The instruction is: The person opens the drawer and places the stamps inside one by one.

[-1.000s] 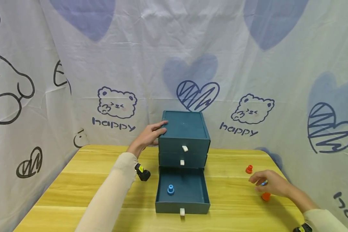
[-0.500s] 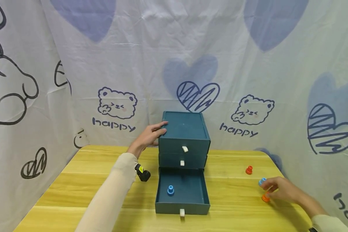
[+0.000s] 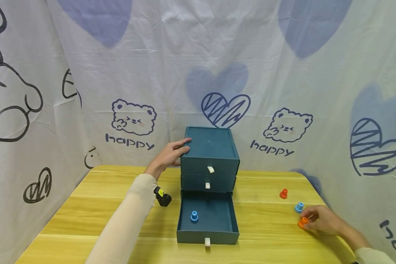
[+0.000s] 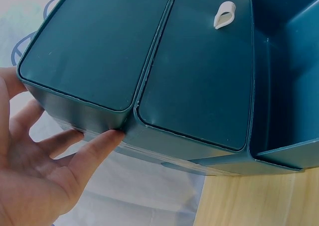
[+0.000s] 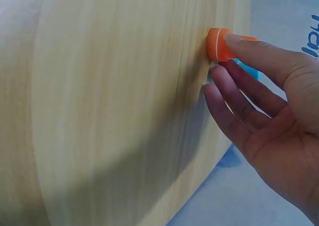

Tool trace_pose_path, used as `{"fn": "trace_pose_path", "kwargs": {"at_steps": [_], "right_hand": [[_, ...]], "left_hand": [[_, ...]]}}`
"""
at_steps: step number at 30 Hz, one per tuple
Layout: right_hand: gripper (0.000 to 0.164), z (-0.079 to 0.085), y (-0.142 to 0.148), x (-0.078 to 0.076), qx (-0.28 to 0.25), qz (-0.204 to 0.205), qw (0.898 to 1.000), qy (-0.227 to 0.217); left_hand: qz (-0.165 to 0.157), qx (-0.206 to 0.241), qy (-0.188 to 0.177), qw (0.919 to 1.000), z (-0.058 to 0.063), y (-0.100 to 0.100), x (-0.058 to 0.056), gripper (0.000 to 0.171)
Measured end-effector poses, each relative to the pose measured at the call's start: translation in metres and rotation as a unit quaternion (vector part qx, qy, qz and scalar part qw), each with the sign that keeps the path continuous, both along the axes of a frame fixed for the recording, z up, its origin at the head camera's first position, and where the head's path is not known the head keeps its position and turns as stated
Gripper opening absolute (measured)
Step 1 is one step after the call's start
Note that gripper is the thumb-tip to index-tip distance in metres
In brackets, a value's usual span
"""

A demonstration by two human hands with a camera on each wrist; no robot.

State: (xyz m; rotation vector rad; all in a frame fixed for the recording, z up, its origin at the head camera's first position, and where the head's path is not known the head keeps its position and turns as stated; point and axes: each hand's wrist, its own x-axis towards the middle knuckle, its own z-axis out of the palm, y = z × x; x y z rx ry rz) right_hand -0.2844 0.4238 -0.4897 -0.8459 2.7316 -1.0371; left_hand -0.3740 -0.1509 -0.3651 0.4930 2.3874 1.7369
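Observation:
A dark teal cabinet of stacked drawers (image 3: pixel 209 145) stands mid-table, its bottom drawer (image 3: pixel 189 237) pulled out. Inside that drawer sits a blue stepped plastic peg (image 3: pixel 194 217). My left hand (image 3: pixel 166 157) rests against the cabinet's left side, fingertips at the top edge; in the left wrist view its extended fingers (image 4: pixel 97 149) press the side wall. At the right of the table, my right hand (image 3: pixel 326 220) pinches an orange stepped peg (image 3: pixel 302 222) between thumb and fingers; the right wrist view shows the thumb on the orange peg (image 5: pixel 215 45), its wide base at the tabletop.
Just behind the orange peg stands a light blue peg (image 3: pixel 299 208), and farther back a red peg (image 3: pixel 283 193). White pull tabs (image 3: pixel 207 241) stick out from the drawer fronts. A printed white curtain (image 3: pixel 171 73) hangs behind and beside the wooden table (image 3: pixel 118 190).
My right hand moved back from over the blue peg toward the orange one and took hold of it, leaving the blue peg in full view. My left hand stayed in place.

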Motion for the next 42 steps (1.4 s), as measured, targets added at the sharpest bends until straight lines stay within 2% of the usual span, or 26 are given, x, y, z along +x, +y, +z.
{"fn": "trace_pose_path", "kwargs": {"at_steps": [2,8,14,22,31,42], "right_hand": [[0.017,-0.001,0.000,0.000,-0.004,-0.005,1.000,-0.011],[0.014,-0.002,-0.001,-0.002,0.008,-0.011,1.000,0.004],[0.017,0.007,-0.011,-0.005,0.019,-0.017,1.000,-0.006],[0.019,0.021,-0.036,-0.009,0.027,-0.010,1.000,-0.010],[0.020,0.038,-0.068,-0.018,0.017,0.035,0.999,0.009],[0.021,0.058,-0.108,-0.024,0.035,0.039,0.998,0.028]], "left_hand": [[0.000,0.000,-0.001,1.0000,0.000,0.000,0.000,0.054],[0.001,0.001,-0.001,1.0000,0.000,-0.001,0.001,0.054],[0.002,0.001,0.001,1.0000,-0.001,0.000,0.001,0.054],[0.001,0.002,0.006,1.0000,-0.004,0.000,0.002,0.054],[0.004,0.006,0.003,1.0000,-0.003,0.000,0.003,0.054],[-0.002,0.011,0.001,0.9999,-0.004,-0.001,0.003,0.054]]}}
